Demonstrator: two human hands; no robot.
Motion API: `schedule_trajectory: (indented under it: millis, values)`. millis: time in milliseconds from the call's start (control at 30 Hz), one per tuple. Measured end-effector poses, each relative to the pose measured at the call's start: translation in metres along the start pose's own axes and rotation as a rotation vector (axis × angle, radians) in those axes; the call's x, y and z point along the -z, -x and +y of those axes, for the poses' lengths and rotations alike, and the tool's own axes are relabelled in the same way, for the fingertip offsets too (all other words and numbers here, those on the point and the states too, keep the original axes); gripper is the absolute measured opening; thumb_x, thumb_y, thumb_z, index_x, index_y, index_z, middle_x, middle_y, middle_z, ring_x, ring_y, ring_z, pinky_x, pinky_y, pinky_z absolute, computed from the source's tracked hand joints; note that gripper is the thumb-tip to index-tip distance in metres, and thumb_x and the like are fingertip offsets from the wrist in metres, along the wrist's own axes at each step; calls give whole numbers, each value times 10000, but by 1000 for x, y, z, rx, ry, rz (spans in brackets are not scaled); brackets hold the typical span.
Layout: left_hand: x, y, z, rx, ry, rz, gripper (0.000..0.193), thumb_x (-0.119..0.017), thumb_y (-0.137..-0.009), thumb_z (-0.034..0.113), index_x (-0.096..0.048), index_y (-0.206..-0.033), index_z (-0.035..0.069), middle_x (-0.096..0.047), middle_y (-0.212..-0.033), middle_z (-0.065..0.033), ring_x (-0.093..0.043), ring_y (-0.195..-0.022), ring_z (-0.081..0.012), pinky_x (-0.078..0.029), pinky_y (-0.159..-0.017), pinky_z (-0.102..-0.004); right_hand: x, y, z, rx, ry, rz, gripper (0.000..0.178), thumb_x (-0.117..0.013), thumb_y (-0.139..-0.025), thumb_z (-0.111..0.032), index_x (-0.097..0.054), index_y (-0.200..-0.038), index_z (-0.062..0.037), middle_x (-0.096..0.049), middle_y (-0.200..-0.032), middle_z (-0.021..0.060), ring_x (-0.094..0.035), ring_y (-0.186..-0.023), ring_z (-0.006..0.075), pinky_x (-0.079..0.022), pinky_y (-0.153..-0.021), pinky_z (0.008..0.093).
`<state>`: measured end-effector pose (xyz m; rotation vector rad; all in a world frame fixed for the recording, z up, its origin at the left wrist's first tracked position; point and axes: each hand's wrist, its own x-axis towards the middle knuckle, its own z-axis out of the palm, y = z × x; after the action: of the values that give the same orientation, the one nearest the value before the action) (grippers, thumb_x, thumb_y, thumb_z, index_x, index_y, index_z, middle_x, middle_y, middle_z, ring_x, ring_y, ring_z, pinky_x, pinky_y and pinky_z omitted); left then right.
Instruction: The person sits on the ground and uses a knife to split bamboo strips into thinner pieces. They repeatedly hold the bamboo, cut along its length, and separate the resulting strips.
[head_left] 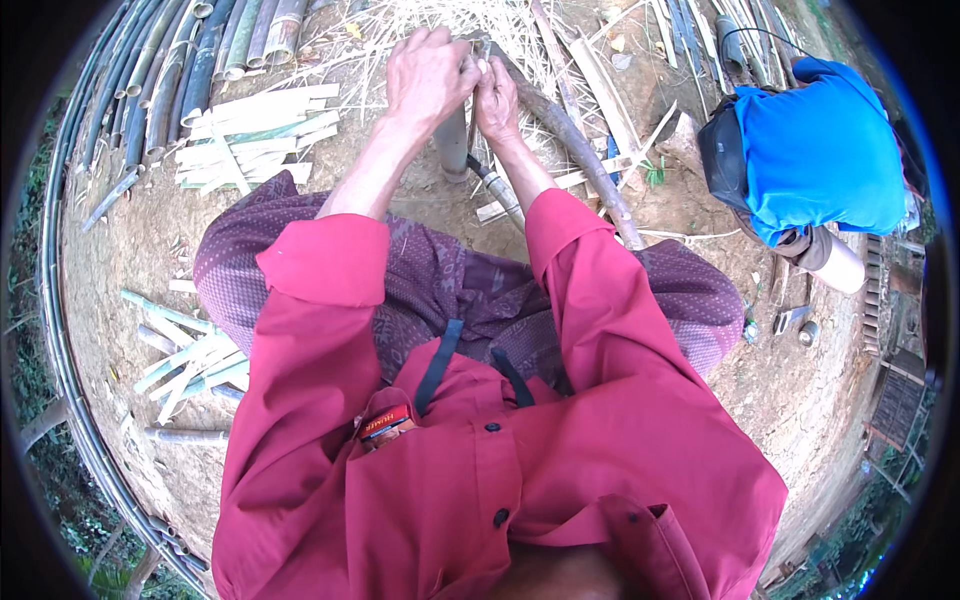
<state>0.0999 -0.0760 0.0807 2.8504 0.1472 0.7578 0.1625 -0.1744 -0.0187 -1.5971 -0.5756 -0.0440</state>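
Note:
My left hand point(428, 78) is closed, its fingers curled down above an upright bamboo tube point(453, 150); what lies inside its grip is hidden. Close beside it, my right hand point(496, 102) pinches something small and pale at the fingertips, too small to name. A thin dark, blade-like piece shows between the two hands. Below it a long round handle point(500, 195) with a dark collar slants down beside my right forearm. A curved wooden branch point(575, 150) lies just right of my right hand.
Pale shavings point(365, 55) litter the ground ahead. Split bamboo strips lie in a stack point(255, 135) and a loose heap point(195, 360) at left. Bamboo poles point(205, 65) lie far left. A person in a blue shirt point(820, 150) is at right, near a metal tool point(790, 320).

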Motion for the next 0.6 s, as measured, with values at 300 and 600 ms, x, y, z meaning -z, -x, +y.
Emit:
schedule_trajectory:
  millis: [300,600]
  values:
    - [-27,-7,12,140,71,31,358,-563,-812,412,-672,-715,84,-606,-610,-151,-620,-607,-285,-483,-550,-413,-11,-19,34,184,49,181,643,-263,-900,-604,-525,-937,-18,-569,-727,203,-558,-716,393,-424,-630,448]
    - [-16,-30,-18,327,87,-597,278,-610,-809,233,-567,-988,26,-568,-855,-121,-557,-829,-229,-445,-742,-337,-28,-27,60,94,-33,93,540,-375,-905,-527,-537,-805,-22,-536,-657,129,-513,-610,256,-416,-599,383]
